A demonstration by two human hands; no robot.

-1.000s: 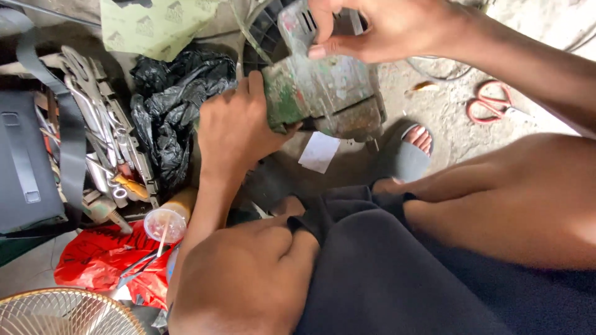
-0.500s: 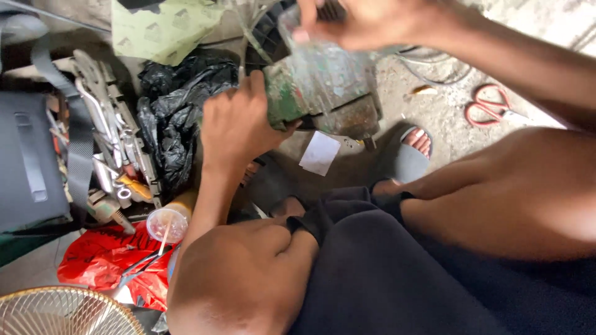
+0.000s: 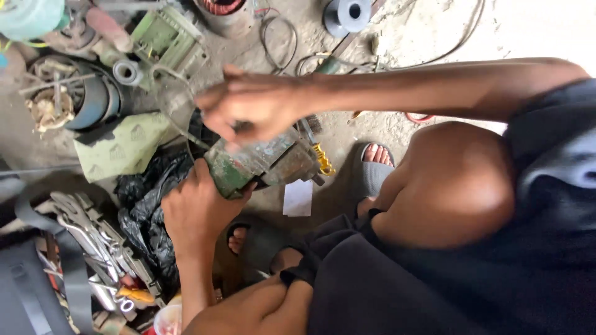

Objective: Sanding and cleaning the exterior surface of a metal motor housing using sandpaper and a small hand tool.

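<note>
left hand (image 3: 197,214) clenched on worn green metal motor housing (image 3: 264,162), held above concrete floor (image 3: 428,28) | right hand (image 3: 251,107) on its top, grip unclear | white paper rectangle (image 3: 298,198) below | pale-green printed cardboard sheet (image 3: 124,146) left

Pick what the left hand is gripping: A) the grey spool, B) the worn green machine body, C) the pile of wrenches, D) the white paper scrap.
B: the left hand wraps around the near end of the worn green machine body, while the right hand works over its top.
</note>
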